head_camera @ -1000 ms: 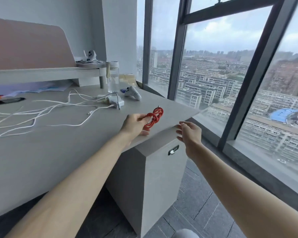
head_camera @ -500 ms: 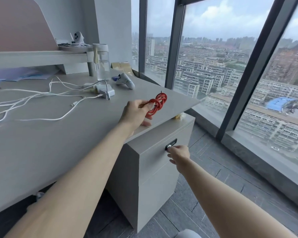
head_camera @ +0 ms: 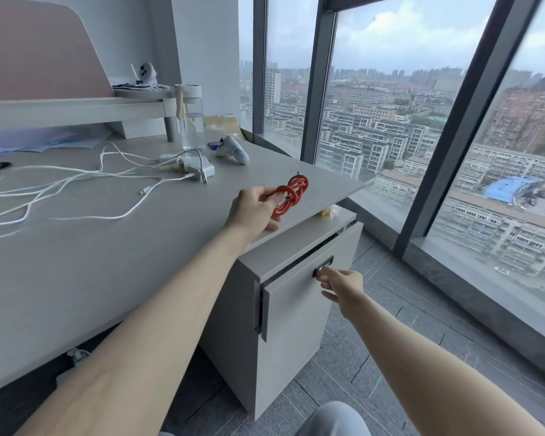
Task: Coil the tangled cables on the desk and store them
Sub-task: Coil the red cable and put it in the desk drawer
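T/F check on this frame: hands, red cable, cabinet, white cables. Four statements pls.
1. Left hand holds the coiled red cable. True.
2. The cabinet front is fully shut. False: it stands ajar, with a gap along its top.
3. Right hand holds the handle. True.
4. The white cables are coiled. False: they lie loose and tangled on the desk.

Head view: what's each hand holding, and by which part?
Left hand pinches the coiled red cable at the coil's near loop. Right hand grips the dark pull on the cabinet drawer front.
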